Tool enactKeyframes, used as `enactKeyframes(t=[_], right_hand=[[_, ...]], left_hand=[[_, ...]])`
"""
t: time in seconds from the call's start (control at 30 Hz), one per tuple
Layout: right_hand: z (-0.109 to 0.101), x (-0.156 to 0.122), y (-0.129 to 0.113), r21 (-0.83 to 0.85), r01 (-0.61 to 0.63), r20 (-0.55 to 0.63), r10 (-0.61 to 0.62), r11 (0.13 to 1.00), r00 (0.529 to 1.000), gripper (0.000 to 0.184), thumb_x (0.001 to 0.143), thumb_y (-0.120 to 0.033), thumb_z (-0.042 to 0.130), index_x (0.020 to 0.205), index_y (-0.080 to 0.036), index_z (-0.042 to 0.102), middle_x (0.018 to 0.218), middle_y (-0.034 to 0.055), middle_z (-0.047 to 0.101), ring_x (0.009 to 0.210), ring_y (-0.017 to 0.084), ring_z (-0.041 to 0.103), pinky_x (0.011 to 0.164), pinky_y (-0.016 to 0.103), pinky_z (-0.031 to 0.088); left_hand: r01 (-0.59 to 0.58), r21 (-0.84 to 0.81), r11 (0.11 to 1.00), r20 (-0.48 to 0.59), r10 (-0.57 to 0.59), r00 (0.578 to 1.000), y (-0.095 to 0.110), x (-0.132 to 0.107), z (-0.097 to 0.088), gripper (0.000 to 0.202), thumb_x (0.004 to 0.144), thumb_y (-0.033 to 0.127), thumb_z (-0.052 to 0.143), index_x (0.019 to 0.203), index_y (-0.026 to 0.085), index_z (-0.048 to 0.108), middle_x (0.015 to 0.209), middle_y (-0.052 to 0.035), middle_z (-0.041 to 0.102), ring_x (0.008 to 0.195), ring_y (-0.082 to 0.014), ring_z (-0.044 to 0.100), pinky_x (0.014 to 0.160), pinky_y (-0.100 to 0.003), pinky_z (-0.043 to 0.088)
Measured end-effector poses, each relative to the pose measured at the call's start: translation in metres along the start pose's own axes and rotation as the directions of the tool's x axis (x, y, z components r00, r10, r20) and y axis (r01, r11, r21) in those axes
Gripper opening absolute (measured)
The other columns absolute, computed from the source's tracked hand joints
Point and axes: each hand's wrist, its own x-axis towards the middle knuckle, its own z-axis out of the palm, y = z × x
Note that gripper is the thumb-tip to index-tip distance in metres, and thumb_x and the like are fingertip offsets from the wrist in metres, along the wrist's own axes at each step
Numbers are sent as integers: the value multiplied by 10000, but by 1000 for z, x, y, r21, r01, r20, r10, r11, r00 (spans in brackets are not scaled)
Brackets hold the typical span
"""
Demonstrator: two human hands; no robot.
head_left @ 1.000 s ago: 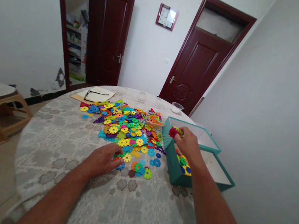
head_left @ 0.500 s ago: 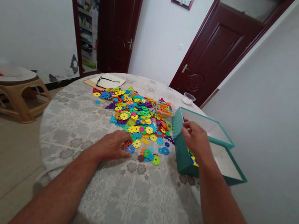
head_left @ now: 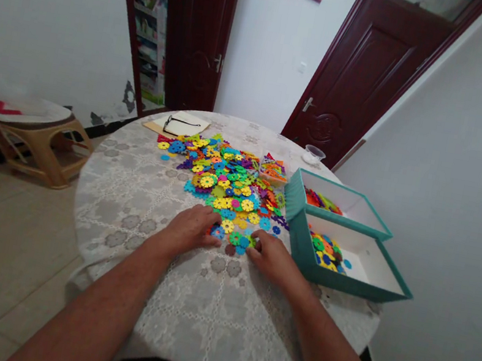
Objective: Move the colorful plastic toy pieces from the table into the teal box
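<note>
Beside the near edge of the pile, my left hand (head_left: 194, 227) rests on the table with fingers curved and thumb apart. A blue notched flower-shaped disc (head_left: 217, 232) lies in the gap, an orange-red piece partly hidden under its fingers. My right hand (head_left: 274, 260) is low over the table, finger and thumb closed around the edge of a yellow-green disc (head_left: 252, 242). Between the hands lie a green disc (head_left: 235, 238), blue discs (head_left: 242, 242) and a brown disc (head_left: 230, 249). The multicoloured pile of discs (head_left: 222, 180) spreads behind them.
Two teal boxes with white insides stand right of the pile: the near box (head_left: 344, 281) and the far box (head_left: 347, 187), both holding coloured pieces. Farther back are a clear tub of pieces (head_left: 271, 180), a small clear bowl (head_left: 313, 154) and glasses (head_left: 183, 122) on paper.
My right hand has come down from above the teal boxes to the discs near my left hand. The left hand stays by the blue disc. The view has shifted slightly.
</note>
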Motion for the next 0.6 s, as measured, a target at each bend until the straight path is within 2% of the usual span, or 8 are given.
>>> enactKeyframes(t=[0.13, 0.27, 0.37, 0.47, 0.6], right_hand=[[6, 31, -8, -73, 40, -40, -43, 997, 998, 225, 946, -276, 597, 1132, -167, 663, 1052, 109, 734, 934, 212, 640, 766, 276, 379], [17, 48, -9, -110, 66, -157, -83, 992, 984, 203, 1011, -260, 499, 1079, -172, 669, 1079, 113, 725, 990, 210, 633, 818, 278, 389], [23, 47, -3, -121, 65, -248, -94, 991, 964, 254, 1050, -247, 412, 1015, -183, 655, 1011, 95, 713, 952, 202, 623, 811, 279, 385], [22, 40, 3, -130, 73, -287, -108, 989, 952, 271, 1047, -233, 386, 911, -199, 617, 902, 68, 680, 854, 195, 602, 764, 285, 368], [15, 33, 6, 3, 85, -347, -78, 996, 934, 253, 1028, -250, 411, 825, -222, 560, 771, 22, 618, 744, 180, 561, 709, 284, 353]], left_hand=[[23, 32, 999, -50, -21, 999, -1, 4, 10, 356, 875, 445, 761, 1149, 234, 676, 1083, -75, 667, 1037, -261, 611, 846, -338, 468], [36, -29, 999, -97, -39, 995, -4, 6, 14, 310, 888, 364, 738, 1160, 237, 662, 1104, -67, 667, 1046, -246, 619, 890, -342, 486], [11, -114, 993, -120, -25, 993, -4, 6, 14, 344, 872, 278, 724, 1202, 232, 640, 1147, -70, 663, 1095, -245, 612, 962, -358, 491], [-41, -208, 977, -143, 11, 990, -3, 6, 13, 420, 849, 182, 686, 1261, 223, 616, 1210, -81, 641, 1147, -246, 602, 1020, -378, 491], [-76, -306, 949, -174, 23, 984, -3, 7, 13, 458, 857, 141, 631, 1304, 238, 612, 1254, -72, 639, 1173, -239, 602, 1052, -396, 495]])
